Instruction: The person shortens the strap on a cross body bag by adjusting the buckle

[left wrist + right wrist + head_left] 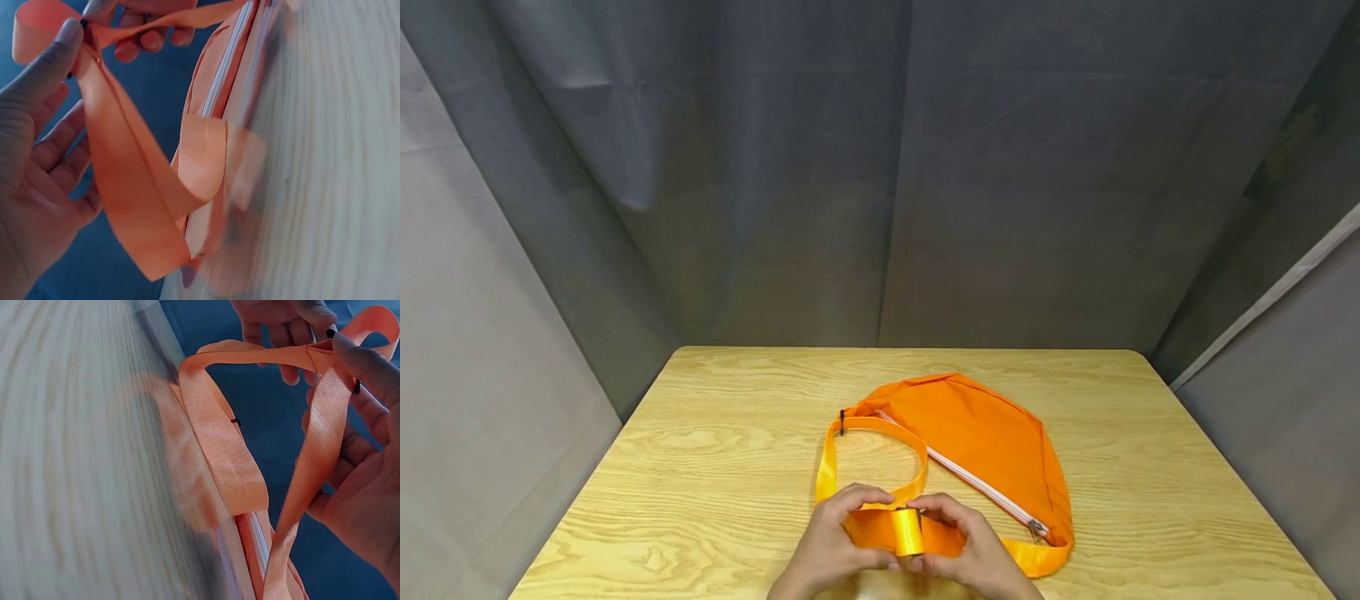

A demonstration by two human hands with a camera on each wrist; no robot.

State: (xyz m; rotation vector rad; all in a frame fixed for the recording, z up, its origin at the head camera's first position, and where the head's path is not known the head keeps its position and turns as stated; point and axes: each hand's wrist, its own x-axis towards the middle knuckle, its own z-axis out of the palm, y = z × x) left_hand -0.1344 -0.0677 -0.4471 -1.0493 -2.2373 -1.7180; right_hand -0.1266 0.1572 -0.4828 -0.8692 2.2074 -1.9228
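An orange half-moon bag (981,437) lies on the table with its white zipper (977,483) facing me. Its orange strap (826,471) curls over the wood at the left and rises into both hands. At the near side, my left hand (835,537) and my right hand (973,546) face each other, pinching a black strap slider (357,386) between thumbs and fingertips. A short loop (907,533) of strap stands out from this slider. The left wrist view shows the strap (128,175) hanging below the fingers; most of the slider is hidden by webbing and fingertips.
The wooden table (662,500) extends beyond the bag on both sides. A metal zipper pull (1037,528) sits at the bag's near right corner. Behind stands a dark grey curtain (775,208), with lighter grey panels (475,375) at the sides.
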